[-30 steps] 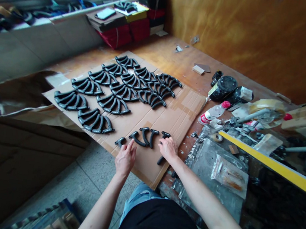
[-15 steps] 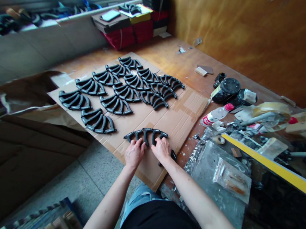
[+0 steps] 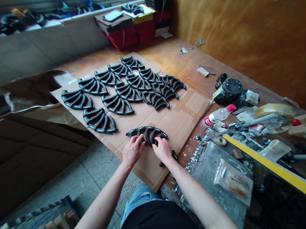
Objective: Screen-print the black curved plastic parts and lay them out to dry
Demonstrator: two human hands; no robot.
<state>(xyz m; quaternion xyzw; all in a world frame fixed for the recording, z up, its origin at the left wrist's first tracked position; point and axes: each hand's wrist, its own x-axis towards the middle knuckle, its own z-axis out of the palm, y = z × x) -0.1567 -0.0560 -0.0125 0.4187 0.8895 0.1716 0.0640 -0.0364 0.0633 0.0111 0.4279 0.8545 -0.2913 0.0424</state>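
On the front of a flattened cardboard sheet (image 3: 151, 170) lies a fan-shaped row of black curved tubes (image 3: 148, 129), joined along an arched outer edge facing away from me. My left hand (image 3: 133, 151) is at the near left ends of this row, fingers bent around a tube. At the near right ends, my right hand (image 3: 162, 149) pinches another tube between thumb and fingers. The fingers partly hide the tube ends. Beside my right wrist lies a loose black tube piece (image 3: 174, 155), partly covered by the arm.
Several similar black fans (image 3: 129, 92) cover the sheet's far and left parts. A bottle with a pink cap (image 3: 217, 116), black jars (image 3: 231, 90) and a grey board (image 3: 207, 174) stand or lie on the right. Red bundles (image 3: 123, 37) are stacked near the window.
My left hand has shifted slightly left and its fingers have spread more. The tubes between my hands sit closer together in a fuller arch. The view has shifted slightly.
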